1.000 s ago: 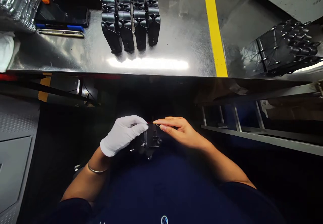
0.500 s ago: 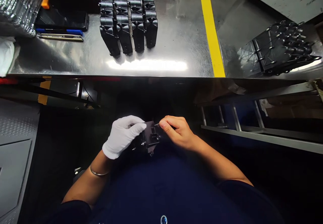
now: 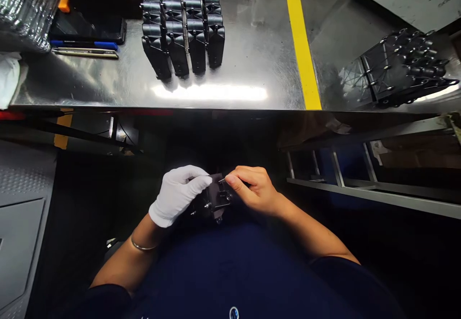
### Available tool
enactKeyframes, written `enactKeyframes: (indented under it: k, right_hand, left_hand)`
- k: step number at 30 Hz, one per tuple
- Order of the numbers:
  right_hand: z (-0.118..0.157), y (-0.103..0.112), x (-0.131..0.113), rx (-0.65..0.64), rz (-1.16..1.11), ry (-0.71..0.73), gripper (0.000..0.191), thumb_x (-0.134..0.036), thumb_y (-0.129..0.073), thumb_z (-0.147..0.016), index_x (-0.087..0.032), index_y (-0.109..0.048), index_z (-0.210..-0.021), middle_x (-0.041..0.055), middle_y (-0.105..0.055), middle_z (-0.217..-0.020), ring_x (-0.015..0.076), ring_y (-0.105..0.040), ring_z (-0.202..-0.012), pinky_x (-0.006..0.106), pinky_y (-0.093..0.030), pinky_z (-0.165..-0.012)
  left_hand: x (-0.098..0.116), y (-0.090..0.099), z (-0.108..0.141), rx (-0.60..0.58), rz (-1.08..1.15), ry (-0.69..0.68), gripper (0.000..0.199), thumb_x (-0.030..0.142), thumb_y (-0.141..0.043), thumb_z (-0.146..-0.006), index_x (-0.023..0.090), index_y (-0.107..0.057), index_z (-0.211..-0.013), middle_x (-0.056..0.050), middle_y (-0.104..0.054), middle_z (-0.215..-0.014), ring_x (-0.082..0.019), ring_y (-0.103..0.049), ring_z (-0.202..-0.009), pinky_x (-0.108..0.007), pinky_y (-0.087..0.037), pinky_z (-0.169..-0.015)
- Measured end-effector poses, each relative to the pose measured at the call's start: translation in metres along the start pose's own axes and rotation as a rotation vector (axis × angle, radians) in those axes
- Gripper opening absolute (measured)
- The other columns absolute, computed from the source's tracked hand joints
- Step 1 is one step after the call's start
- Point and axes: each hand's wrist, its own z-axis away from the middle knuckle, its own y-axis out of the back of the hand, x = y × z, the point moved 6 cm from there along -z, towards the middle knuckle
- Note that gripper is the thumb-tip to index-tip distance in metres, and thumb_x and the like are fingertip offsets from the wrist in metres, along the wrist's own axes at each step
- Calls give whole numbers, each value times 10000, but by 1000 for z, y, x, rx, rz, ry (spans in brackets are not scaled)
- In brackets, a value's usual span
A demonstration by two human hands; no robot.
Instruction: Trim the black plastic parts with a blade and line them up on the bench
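Note:
My left hand, in a white glove, pinches the upper left edge of a black plastic part. That part has a flat face, small round bosses and pegs, and it hangs in front of my dark blue shirt, below the bench edge. Bare and closed, my right hand grips a thin, pointed metal tool between thumb and forefinger. The tool's tip lies at the upper right of the part's flat face; whether it touches is too small to tell. Most of the tool is hidden inside my fingers.
On the metal bench stand several black moulded parts in rows. More black parts are stacked at right, beyond a yellow stripe. Pens and clear plastic trays lie at left. A metal frame stands at lower right.
My left hand and the black part have shifted slightly right. My right hand has moved a little left, bringing the tool's tip over the part's face.

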Motion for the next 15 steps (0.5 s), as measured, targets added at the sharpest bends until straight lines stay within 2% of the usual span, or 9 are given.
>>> enactKeyframes:
  k: [4, 9, 13, 15]
  right_hand:
    - [1, -2, -1, -12, 7, 22, 299, -204, -489, -927, -155, -574, -645, 0, -528, -559, 77, -464, -496, 212, -383, -488]
    - [1, -2, -3, -87, -9, 81, 300, -226, -472, -936, -161, -568, -660, -4, -526, -550, 76, -454, -486, 215, -366, -481]
    - [2, -5, -1, -278, -210, 21, 378, -256, -452, -949, -163, -505, -587, -18, -472, -524, 66, -422, -467, 207, -353, -461]
    - [2, -2, 0, -254, -286, 1, 371, -260, -438, -955, -159, -515, -606, -13, -489, -533, 69, -446, -473, 205, -369, -462]
  left_hand:
    - [-2, 0, 0, 9, 18, 28, 166, 334, -716, -656, 174, -701, -614, -12, -669, -578, -133, -577, -534, -216, -475, -510]
    - [-5, 0, 0, 36, 52, 78, 187, 350, -713, -647, 168, -694, -605, -11, -655, -565, -123, -549, -515, -213, -459, -492]
    - [-3, -4, 2, -14, 77, 85, 182, 338, -727, -625, 165, -686, -586, -9, -639, -541, -121, -535, -499, -214, -451, -481]
    - [-1, -3, 1, 6, 81, 59, 181, 337, -728, -629, 166, -685, -588, -3, -630, -536, -116, -526, -497, -211, -447, -481]
